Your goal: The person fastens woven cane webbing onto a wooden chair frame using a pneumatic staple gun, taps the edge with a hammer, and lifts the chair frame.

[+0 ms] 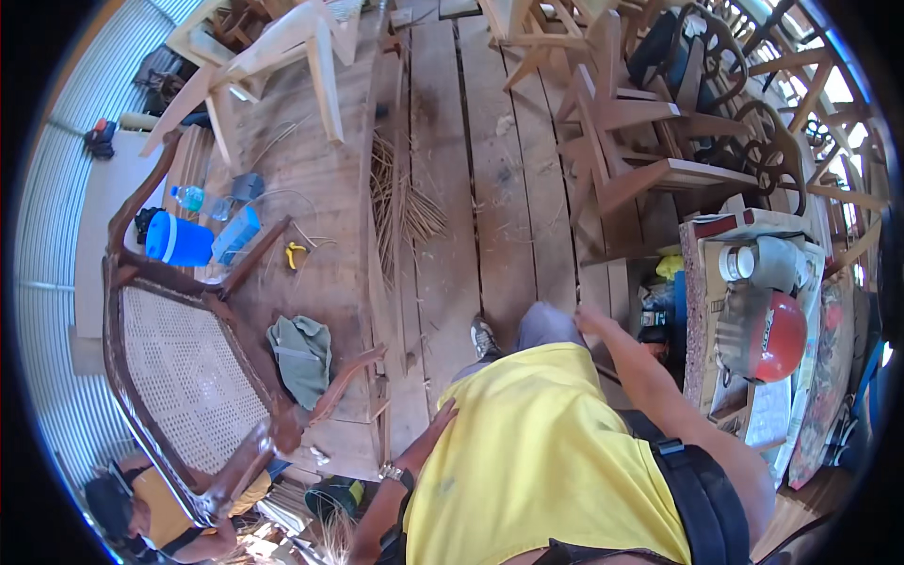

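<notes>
My left hand (431, 443), with a watch on its wrist, lies against the side of my yellow shirt (541, 452), fingers stretched out and nothing in them. Beside my grey-clad knee (549, 325) hangs my right hand (591, 323); its fingers are too small and blurred to read. To the left, a dark wooden chair frame with a woven cane panel (193, 372) rests on the plywood workbench (330, 226). A crumpled green-grey cloth (303, 360) lies by the frame. Farther along the bench is a small yellow-handled tool (296, 255).
A blue jug (179, 239), a bottle (188, 197) and cane strands share the bench. Another person (141, 499) is at the lower left. Pale chair frames (273, 56) and brown ones (650, 160) stand ahead. A red helmet (780, 336) sits on the right-hand shelf. Plank floor (504, 188) runs between.
</notes>
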`<action>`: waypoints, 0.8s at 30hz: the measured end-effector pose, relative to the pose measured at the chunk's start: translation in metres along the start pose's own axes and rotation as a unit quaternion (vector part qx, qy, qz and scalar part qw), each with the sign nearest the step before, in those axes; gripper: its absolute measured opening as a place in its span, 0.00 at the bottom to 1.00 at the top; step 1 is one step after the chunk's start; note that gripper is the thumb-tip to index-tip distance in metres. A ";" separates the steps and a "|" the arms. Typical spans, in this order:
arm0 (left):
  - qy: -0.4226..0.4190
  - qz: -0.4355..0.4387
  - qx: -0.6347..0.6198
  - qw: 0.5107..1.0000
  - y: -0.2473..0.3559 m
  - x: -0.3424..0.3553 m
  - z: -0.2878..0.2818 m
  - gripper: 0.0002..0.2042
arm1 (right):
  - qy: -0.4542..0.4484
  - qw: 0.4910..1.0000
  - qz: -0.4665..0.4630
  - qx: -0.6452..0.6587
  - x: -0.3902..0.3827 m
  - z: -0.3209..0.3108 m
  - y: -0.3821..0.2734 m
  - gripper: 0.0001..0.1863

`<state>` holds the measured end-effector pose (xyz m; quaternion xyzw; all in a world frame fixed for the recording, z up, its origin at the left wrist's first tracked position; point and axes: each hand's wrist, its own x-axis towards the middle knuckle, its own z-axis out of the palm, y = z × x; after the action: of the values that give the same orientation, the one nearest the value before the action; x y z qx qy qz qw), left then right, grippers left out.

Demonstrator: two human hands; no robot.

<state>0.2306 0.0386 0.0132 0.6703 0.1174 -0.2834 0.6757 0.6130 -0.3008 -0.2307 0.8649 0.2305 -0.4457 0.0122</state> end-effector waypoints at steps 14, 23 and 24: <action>0.130 0.024 0.131 0.982 0.115 0.175 -0.027 0.28 | 0.063 0.975 -0.208 0.038 0.125 -0.226 -0.082 0.18; 0.210 0.038 0.233 0.949 0.135 0.248 -0.046 0.29 | 0.094 0.989 -0.113 -0.026 0.180 -0.335 0.042 0.19; 0.200 0.038 0.246 0.948 0.150 0.253 -0.055 0.29 | 0.091 0.988 -0.119 -0.032 0.183 -0.344 0.052 0.19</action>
<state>0.5291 0.0259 -0.0017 0.8626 0.1515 -0.1380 0.4625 0.9881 -0.1979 -0.1756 0.8674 0.3462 -0.3557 -0.0349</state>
